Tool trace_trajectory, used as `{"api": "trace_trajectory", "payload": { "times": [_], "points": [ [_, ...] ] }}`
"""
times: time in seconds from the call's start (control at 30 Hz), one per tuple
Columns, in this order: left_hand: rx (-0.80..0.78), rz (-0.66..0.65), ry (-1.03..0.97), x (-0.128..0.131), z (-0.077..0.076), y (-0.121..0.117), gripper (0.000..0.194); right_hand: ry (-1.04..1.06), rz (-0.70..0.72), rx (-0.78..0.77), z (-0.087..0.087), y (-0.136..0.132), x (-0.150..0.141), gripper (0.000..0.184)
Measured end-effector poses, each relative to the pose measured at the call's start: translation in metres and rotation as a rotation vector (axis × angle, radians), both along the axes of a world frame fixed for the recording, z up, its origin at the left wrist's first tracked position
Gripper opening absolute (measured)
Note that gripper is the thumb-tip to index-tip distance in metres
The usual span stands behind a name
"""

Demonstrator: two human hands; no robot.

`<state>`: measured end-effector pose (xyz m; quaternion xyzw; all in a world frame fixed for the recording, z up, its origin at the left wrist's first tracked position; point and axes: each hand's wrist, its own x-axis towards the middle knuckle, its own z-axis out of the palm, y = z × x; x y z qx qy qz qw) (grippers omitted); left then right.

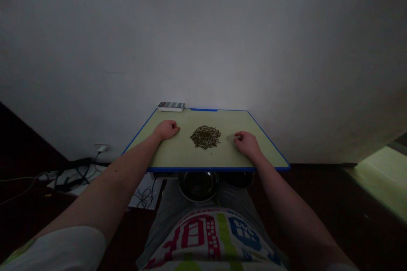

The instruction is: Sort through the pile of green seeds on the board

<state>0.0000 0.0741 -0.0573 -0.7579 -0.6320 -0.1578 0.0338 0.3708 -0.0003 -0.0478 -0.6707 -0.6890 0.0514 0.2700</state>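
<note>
A small pile of dark green-brown grains [205, 136] lies in the middle of a pale table with a blue edge [219, 169]. My left hand [167, 129] rests on the table left of the pile, fingers curled into a loose fist. My right hand [246, 142] rests to the right of the pile, fingers curled under with the fingertips pinched together. Whether either hand holds any grains cannot be made out. Neither hand touches the pile.
A remote control [171, 106] lies at the table's far left corner against the white wall. A metal bowl [199, 186] and a second dark bowl [238, 179] sit under the table's near edge above my lap. Cables [74, 173] lie on the floor at left.
</note>
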Motion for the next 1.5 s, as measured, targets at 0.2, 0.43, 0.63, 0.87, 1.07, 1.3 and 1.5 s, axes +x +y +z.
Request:
{"api": "trace_trajectory", "payload": {
  "times": [0.2, 0.43, 0.63, 0.87, 1.07, 1.3, 1.5],
  "points": [
    [-0.003, -0.007, -0.02, 0.0, -0.001, 0.0, 0.035, -0.055, 0.141, -0.003, 0.0, 0.005, -0.019, 0.031],
    [-0.009, 0.005, -0.02, 0.0, 0.0, 0.001, 0.035, -0.029, 0.227, -0.011, 0.0, 0.0, -0.019, 0.03],
    [0.002, -0.01, -0.012, -0.001, -0.002, 0.001, 0.035, 0.063, 0.287, -0.045, -0.004, -0.015, -0.002, 0.029],
    [0.022, -0.019, 0.002, -0.003, -0.005, 0.004, 0.034, 0.101, 0.286, -0.043, -0.007, -0.019, 0.007, 0.03],
    [0.02, -0.025, -0.014, -0.003, -0.003, 0.003, 0.035, 0.082, 0.286, -0.032, -0.004, -0.024, 0.002, 0.029],
    [0.003, -0.01, -0.017, -0.003, -0.005, 0.004, 0.035, 0.106, 0.268, -0.016, -0.007, -0.023, 0.005, 0.029],
    [0.004, -0.003, -0.023, -0.002, -0.004, 0.004, 0.035, 0.071, 0.323, -0.008, -0.006, -0.011, -0.002, 0.032]
  ]
}}
